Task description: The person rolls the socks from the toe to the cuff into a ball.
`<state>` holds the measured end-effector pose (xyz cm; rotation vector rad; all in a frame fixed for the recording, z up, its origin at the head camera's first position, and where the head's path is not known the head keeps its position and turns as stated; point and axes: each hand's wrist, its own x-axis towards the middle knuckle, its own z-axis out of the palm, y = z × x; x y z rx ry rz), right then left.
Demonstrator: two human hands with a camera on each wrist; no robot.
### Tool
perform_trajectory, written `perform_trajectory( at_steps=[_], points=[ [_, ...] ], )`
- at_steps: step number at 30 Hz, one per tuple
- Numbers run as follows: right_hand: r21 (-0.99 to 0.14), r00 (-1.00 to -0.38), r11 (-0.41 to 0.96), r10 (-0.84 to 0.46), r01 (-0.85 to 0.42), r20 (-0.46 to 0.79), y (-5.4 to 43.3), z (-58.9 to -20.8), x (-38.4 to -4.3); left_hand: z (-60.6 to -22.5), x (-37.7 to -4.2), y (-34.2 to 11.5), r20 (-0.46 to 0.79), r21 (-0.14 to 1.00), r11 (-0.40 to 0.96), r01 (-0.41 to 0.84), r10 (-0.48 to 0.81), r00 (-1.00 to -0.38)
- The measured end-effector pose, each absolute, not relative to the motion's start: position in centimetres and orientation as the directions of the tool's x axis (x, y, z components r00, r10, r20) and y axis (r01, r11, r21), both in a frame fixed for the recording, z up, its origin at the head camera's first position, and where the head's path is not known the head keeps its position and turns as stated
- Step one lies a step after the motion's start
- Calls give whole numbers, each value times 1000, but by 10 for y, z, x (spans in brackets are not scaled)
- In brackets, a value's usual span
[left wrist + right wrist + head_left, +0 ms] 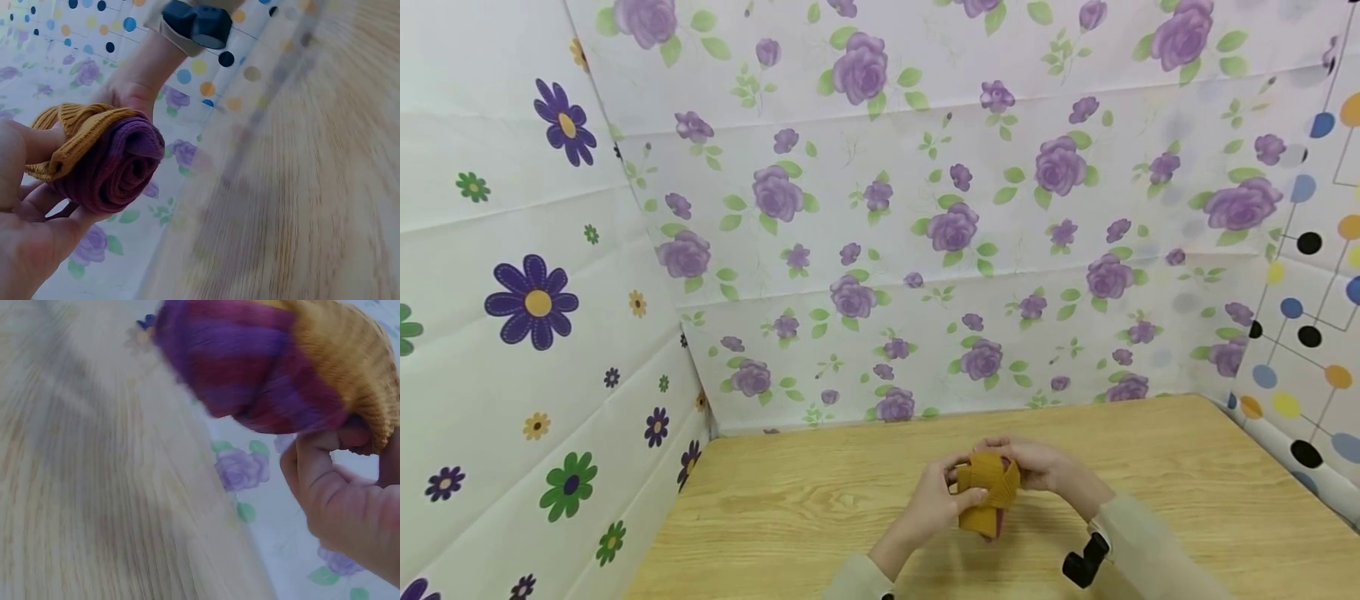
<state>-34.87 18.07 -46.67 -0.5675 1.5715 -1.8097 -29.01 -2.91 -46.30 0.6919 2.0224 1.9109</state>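
A rolled-up pair of socks is held above the table between both hands. Its ribbed mustard cuff is folded over part of a roll striped in purple and maroon; the coiled end shows in the left wrist view. My left hand grips the bundle from the left, thumb on the mustard cuff and fingers underneath. On the other side, my right hand holds the cuff with curled fingers, some tucked at the cuff's edge. The bundle partly hides the right fingertips in the head view.
A light wood table lies beneath the hands. Flowered cloth hangs behind it, with a daisy-print sheet at left and a dotted one at right. A black device sits on the right wrist.
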Motion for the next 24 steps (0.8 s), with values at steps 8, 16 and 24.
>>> perform_trajectory(
  at_steps=[8,16,24],
  points=[
    [-968,-824,-250,-544,-20,157,177,-473,-344,-461,-296,-30,71,971,-239,-32,412,-908],
    [-917,-796,-319,-477,-239,374,179,-475,-341,-455,-298,-30,52,906,-408,-113,372,-927],
    [-897,-771,-69,-484,-437,413,183,-472,-341,-458,-298,-28,48,892,-432,-134,386,-921]
  ],
)
